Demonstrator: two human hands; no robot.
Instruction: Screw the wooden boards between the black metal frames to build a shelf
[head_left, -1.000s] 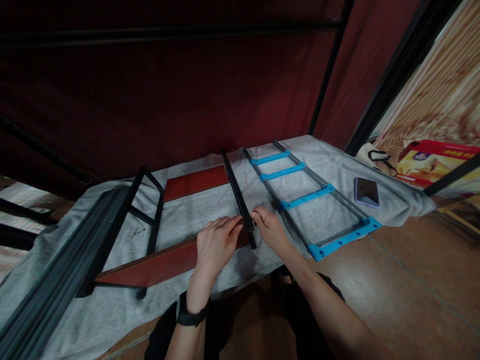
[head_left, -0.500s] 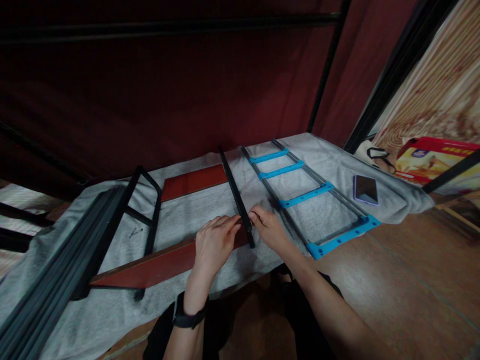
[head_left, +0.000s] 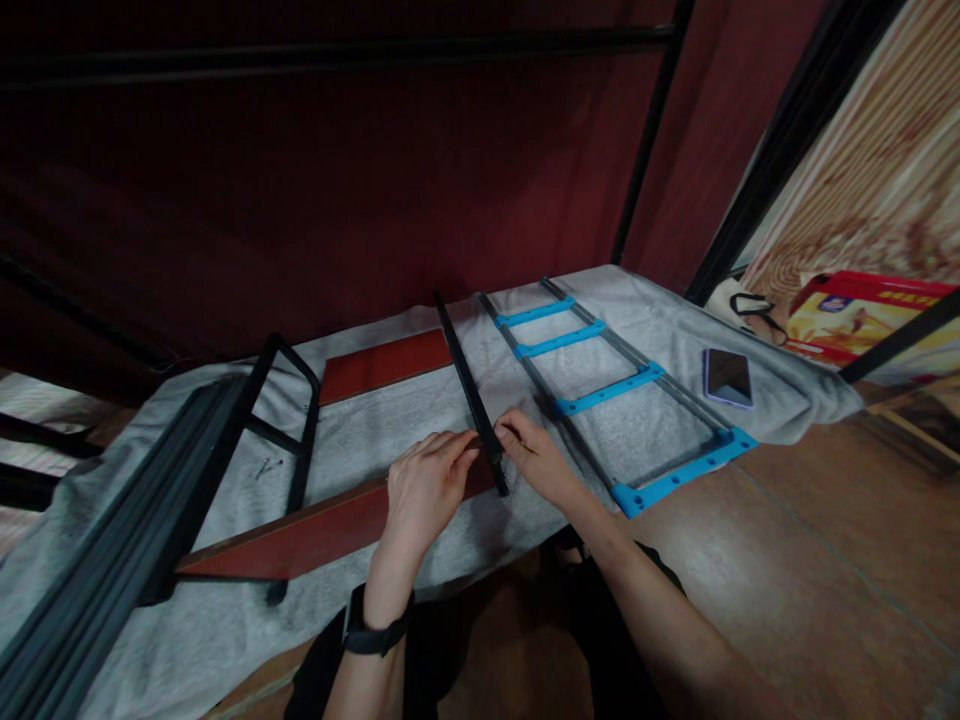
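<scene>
My left hand [head_left: 427, 482] is closed over the top edge of a red-brown board [head_left: 322, 535] that stands on its long edge. Its thumb and fingertips lie close to a black metal bar [head_left: 469, 383] at the board's right end. On the bar's other side, my right hand [head_left: 531, 452] pinches with bent fingers at the bar's near part; anything small between the fingertips is hidden. A second red-brown board [head_left: 385, 362] lies farther back, its right end at the same bar. To the left, a black frame [head_left: 281, 432] with a crosspiece meets the boards' left ends.
Several dark tubes [head_left: 139, 510] are bundled at left. Small screws [head_left: 268, 466] lie on the grey cloth [head_left: 360, 430]. At right are a rack with blue crosspieces [head_left: 611, 388], a phone [head_left: 728, 377] and a red-yellow box [head_left: 862, 320]. A dark red panel [head_left: 360, 190] stands behind.
The view has shifted very slightly. Both hands keep their places at the bar and board, with only tiny finger movement on the right hand.
</scene>
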